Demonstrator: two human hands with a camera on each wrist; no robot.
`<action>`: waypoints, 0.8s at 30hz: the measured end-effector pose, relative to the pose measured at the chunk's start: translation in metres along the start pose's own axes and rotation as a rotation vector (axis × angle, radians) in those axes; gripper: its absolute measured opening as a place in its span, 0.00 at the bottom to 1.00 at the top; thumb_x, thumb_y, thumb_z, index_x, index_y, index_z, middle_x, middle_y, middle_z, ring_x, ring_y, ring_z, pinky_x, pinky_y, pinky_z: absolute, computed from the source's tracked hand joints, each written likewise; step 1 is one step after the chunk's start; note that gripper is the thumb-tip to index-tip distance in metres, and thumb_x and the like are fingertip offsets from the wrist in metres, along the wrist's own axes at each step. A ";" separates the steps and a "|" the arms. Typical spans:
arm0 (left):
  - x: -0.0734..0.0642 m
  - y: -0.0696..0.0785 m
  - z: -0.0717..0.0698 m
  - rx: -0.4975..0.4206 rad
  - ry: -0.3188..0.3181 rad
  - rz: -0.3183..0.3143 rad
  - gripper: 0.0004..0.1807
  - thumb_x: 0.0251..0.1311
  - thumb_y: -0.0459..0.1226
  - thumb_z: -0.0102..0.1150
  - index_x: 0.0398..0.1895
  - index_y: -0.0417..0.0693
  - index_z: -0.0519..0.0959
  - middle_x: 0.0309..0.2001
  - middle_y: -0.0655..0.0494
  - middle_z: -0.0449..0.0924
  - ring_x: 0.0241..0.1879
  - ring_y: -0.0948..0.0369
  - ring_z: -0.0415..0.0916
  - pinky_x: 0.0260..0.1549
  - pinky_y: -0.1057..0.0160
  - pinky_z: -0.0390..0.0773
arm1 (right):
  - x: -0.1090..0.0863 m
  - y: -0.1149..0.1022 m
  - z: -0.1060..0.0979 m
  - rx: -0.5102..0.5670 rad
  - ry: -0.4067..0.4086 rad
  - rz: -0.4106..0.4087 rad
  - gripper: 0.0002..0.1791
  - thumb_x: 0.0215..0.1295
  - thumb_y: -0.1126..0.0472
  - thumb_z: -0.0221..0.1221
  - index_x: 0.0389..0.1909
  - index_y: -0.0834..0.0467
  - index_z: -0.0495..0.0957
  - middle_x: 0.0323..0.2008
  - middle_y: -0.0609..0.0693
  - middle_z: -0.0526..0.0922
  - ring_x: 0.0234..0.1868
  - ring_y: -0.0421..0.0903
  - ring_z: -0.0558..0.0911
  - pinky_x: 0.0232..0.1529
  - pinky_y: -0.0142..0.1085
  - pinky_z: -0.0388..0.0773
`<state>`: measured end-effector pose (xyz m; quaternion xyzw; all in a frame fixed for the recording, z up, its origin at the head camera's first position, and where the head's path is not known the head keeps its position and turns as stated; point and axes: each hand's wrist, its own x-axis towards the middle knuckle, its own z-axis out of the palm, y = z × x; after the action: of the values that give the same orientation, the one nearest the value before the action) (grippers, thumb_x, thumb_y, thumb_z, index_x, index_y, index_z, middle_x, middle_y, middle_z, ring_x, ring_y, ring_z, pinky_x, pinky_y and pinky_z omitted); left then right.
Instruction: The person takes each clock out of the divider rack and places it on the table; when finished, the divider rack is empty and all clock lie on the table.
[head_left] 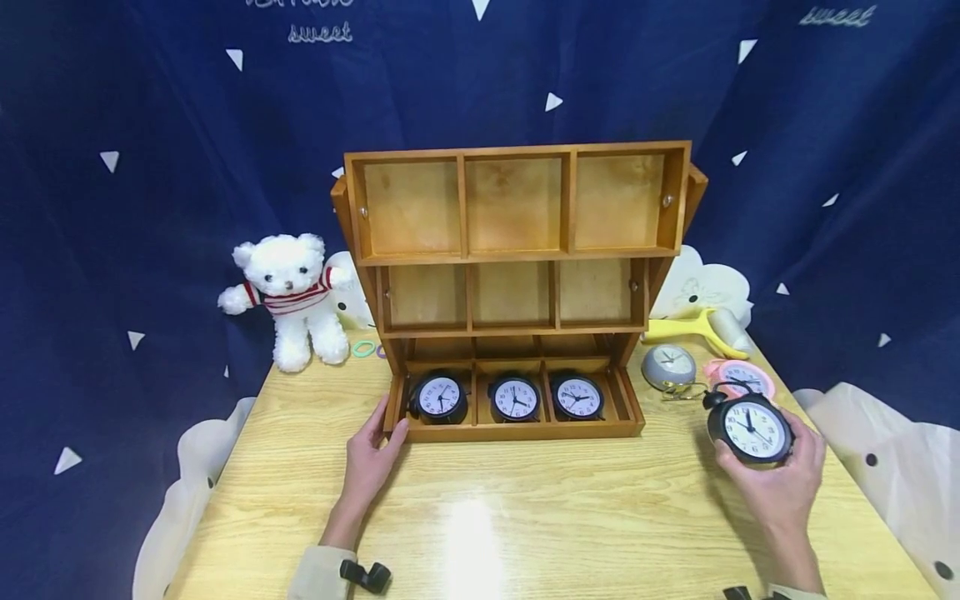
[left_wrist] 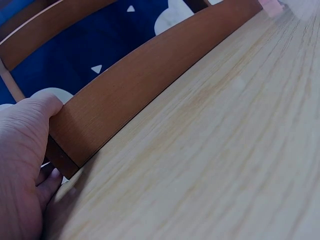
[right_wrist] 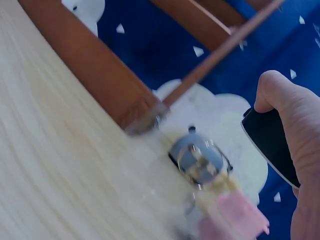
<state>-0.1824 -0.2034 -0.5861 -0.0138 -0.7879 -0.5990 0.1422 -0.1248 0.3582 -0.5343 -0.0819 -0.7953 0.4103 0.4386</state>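
Note:
On the table stands a tiered wooden organizer [head_left: 517,257] with divided trays. Its bottom tray holds three black alarm clocks, one in each front compartment: a left clock [head_left: 440,397], a middle clock [head_left: 515,399] and a right clock [head_left: 577,397]. My left hand [head_left: 372,454] grips the tray's left front corner; the thumb [left_wrist: 47,104] lies over the top edge and the fingers go round the side. On the right, my right hand [head_left: 787,479] holds another black alarm clock [head_left: 753,429] above the table, dial facing up. Its dark side [right_wrist: 272,142] shows in the right wrist view.
Behind the held clock are a grey clock [head_left: 670,367], a pink alarm clock [head_left: 746,379] and a yellow object with a grey end [head_left: 693,329]. A white teddy bear [head_left: 285,292] stands at the back left, near small coloured rings [head_left: 363,348]. A blue curtain [head_left: 480,75] hangs behind.

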 end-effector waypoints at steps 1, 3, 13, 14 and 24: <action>0.000 0.000 0.000 0.000 0.000 -0.002 0.36 0.69 0.38 0.69 0.77 0.39 0.67 0.72 0.41 0.70 0.66 0.47 0.75 0.60 0.69 0.75 | 0.000 0.004 -0.003 -0.018 -0.006 0.032 0.52 0.27 0.68 0.78 0.65 0.70 0.74 0.53 0.26 0.67 0.57 0.26 0.65 0.59 0.21 0.62; -0.001 -0.001 0.000 0.003 -0.001 -0.006 0.36 0.69 0.39 0.68 0.77 0.39 0.67 0.73 0.41 0.70 0.67 0.47 0.74 0.62 0.63 0.75 | 0.000 0.011 -0.007 -0.060 -0.020 0.087 0.52 0.28 0.69 0.78 0.65 0.68 0.73 0.53 0.25 0.65 0.57 0.24 0.64 0.61 0.22 0.60; 0.000 -0.001 0.000 0.006 -0.004 -0.008 0.36 0.70 0.39 0.68 0.78 0.42 0.67 0.72 0.42 0.71 0.66 0.48 0.75 0.64 0.57 0.75 | -0.002 0.051 -0.025 -0.195 -0.057 0.267 0.50 0.35 0.67 0.79 0.67 0.64 0.72 0.54 0.40 0.70 0.57 0.34 0.66 0.63 0.27 0.60; 0.000 0.000 0.000 0.006 -0.003 -0.007 0.36 0.70 0.39 0.68 0.78 0.42 0.67 0.72 0.41 0.71 0.66 0.47 0.75 0.63 0.57 0.75 | -0.002 0.055 -0.026 -0.210 -0.066 0.284 0.50 0.36 0.67 0.79 0.68 0.65 0.72 0.55 0.46 0.71 0.58 0.39 0.68 0.64 0.28 0.60; 0.000 0.001 -0.001 0.021 0.003 0.018 0.36 0.69 0.38 0.68 0.77 0.38 0.68 0.71 0.39 0.72 0.65 0.47 0.76 0.61 0.58 0.77 | 0.002 0.079 -0.037 -0.295 -0.162 0.421 0.50 0.44 0.64 0.76 0.71 0.67 0.65 0.64 0.69 0.67 0.65 0.68 0.67 0.68 0.52 0.62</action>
<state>-0.1824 -0.2036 -0.5847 -0.0184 -0.7938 -0.5893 0.1492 -0.1157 0.4320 -0.5805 -0.2752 -0.8445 0.3775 0.2618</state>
